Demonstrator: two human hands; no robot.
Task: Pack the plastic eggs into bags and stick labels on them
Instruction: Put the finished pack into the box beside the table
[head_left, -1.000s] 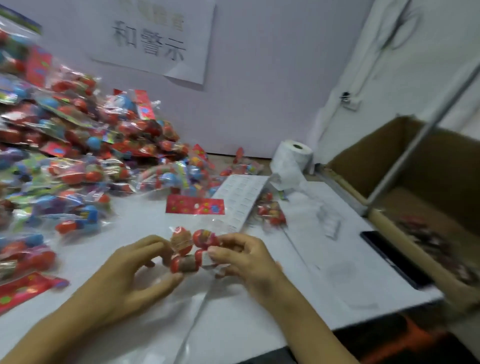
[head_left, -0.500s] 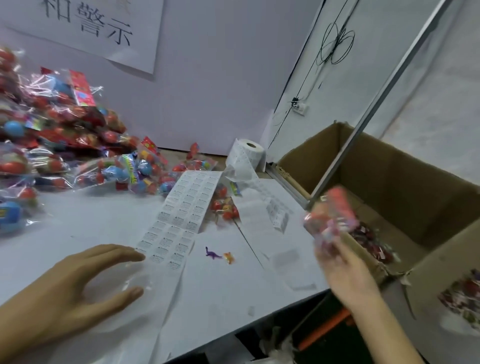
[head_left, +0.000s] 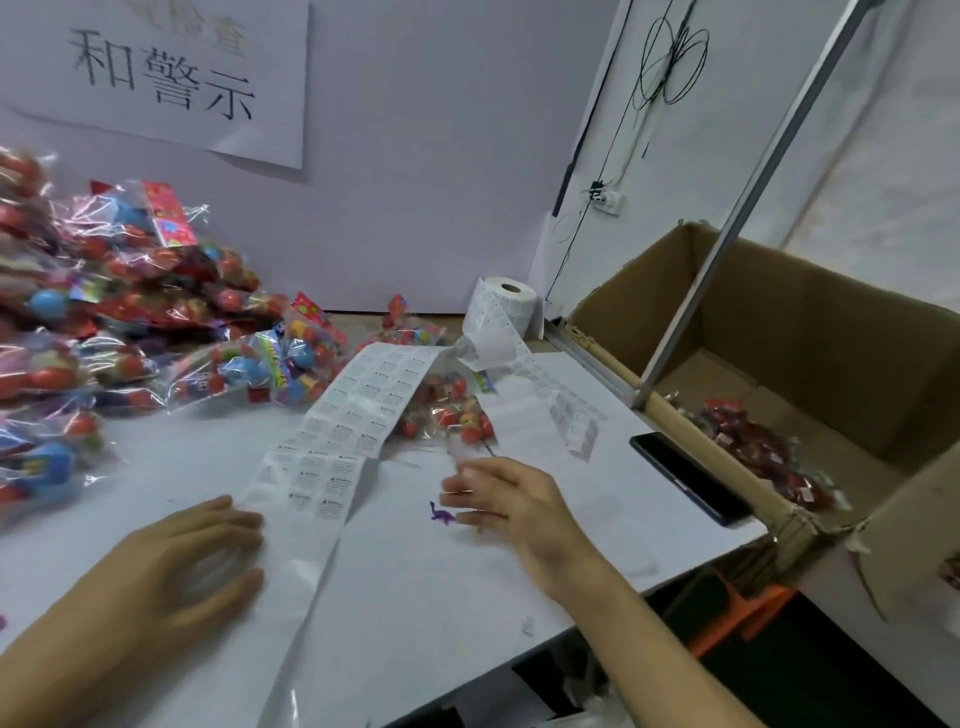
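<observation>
My left hand (head_left: 179, 564) rests flat on the white table (head_left: 426, 597), fingers spread, beside a long strip of printed labels (head_left: 343, 426). My right hand (head_left: 511, 501) hovers empty over the table with relaxed fingers, next to a tiny purple dinosaur toy (head_left: 441, 514). A clear bag of red plastic eggs (head_left: 452, 415) lies just beyond that hand. The strip runs back to a label roll (head_left: 511, 304). A big heap of bagged eggs (head_left: 119, 322) fills the left side. Packed bags (head_left: 753, 441) lie in the cardboard box (head_left: 810, 332) at the right.
A black phone (head_left: 691, 478) lies near the table's right edge, next to the box. A metal bar (head_left: 748, 197) slants up across the box. A paper sign (head_left: 166, 78) hangs on the wall behind. Something orange (head_left: 737, 613) sits below the table edge.
My right hand carried a packed bag to the box, let it go, and has come back empty over the table. My left hand let go of the bag and rests flat on the table.
</observation>
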